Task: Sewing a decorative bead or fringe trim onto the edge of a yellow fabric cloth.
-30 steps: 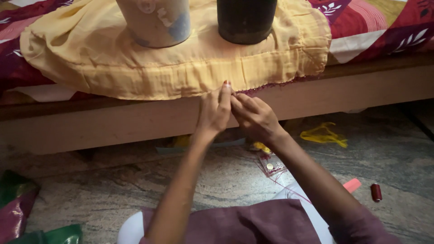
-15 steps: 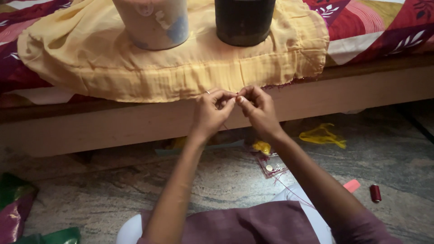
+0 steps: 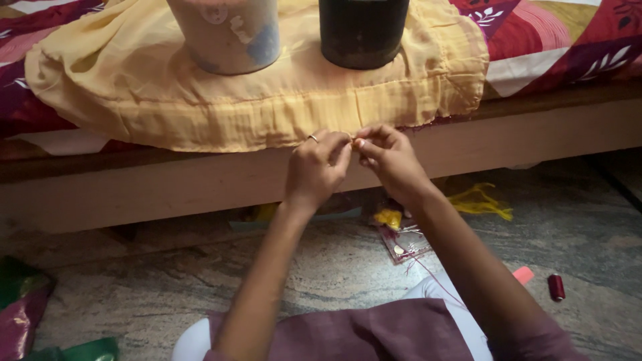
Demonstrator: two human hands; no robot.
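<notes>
Head view: hands (image 3: 353, 157) seemingly pinch yellow cloth (image 3: 267, 100) hem.

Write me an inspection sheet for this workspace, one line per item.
Surface: wooden bed edge above a stone floor.
Job's things: yellow cloth draped over the bed, its hem pinched by both hands.
Clutter: pale bucket and dark container standing on the cloth; yellow thread bundle, red spool, green fabric on the floor.
Grips: left hand and right hand meet at the hem.
Cables: nothing seen.
Surroundings: patterned red bedspread.
</notes>
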